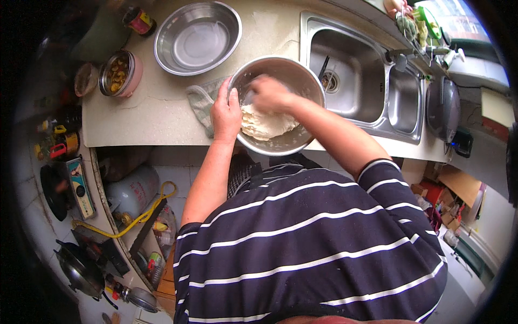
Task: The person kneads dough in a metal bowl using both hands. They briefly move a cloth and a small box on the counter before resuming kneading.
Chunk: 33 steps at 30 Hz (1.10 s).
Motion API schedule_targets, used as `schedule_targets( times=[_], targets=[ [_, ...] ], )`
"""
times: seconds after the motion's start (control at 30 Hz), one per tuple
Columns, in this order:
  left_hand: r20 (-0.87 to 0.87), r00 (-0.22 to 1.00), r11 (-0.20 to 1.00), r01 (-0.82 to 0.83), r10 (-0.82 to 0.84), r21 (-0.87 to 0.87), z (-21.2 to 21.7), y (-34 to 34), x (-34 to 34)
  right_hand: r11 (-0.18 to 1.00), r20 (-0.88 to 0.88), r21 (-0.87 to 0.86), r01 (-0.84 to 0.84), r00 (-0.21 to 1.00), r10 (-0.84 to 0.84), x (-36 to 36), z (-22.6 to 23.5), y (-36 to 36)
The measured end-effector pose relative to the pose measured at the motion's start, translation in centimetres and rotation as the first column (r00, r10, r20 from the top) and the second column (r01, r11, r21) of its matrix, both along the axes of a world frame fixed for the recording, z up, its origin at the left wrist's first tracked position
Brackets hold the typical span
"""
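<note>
Striped navy shirt (307, 243): nearest, filling the lower frame. Steel mixing bowl (291, 141): at the counter edge, beside the double sink (372, 70); holds pale dough (264, 124). Left hand (225, 113): fingers curled over the bowl's near-left rim, gripping it. Right hand (270, 93): inside the bowl above the dough, loosely closed, apparently pinching dough; blurred. Grey cloth (200, 102): under the bowl's left side. Empty steel basin (197, 38): behind.

A pale stone counter (162, 116) ran beside a double stainless-steel sink (372, 81). Below it, on the light tiled floor (32, 216), stood a grey gas cylinder (132, 191) with a yellow hose (145, 213). Daylight came through a window (458, 21).
</note>
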State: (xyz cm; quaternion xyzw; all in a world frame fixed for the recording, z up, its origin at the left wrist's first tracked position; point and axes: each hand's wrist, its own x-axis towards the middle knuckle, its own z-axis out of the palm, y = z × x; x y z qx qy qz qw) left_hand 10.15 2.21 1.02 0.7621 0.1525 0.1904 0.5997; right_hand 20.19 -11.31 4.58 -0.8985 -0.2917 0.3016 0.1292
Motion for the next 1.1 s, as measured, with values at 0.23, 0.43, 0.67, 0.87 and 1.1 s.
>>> schedule_targets(
  times=[0.23,0.43,0.67,0.87,1.1],
  targets=[
    [-0.021,0.999,0.994,-0.051,0.049,-0.099,-0.2,-0.1,0.1,0.908,0.183,0.382,-0.169,0.977,0.105,0.6,-1.0,1.4],
    [0.0,0.999,0.999,-0.048,0.048,0.025,0.4,0.1,0.0,0.931,0.19,-0.247,0.269,0.955,-0.226,2.5,2.3,-1.5],
    [-0.029,0.999,0.978,-0.023,0.017,-0.207,-0.4,0.4,0.4,0.88,0.001,0.08,-0.468,0.883,0.469,-2.4,-0.2,3.1],
    [-0.031,1.0,0.938,-0.008,-0.003,-0.348,-0.5,0.5,0.3,0.958,0.051,0.274,0.081,0.994,-0.099,0.1,-0.4,2.3],
    [-0.068,0.998,0.937,-0.025,0.001,-0.35,-0.3,0.4,0.4,0.963,-0.089,0.177,-0.202,0.971,0.22,-2.6,0.1,2.2]
  ],
)
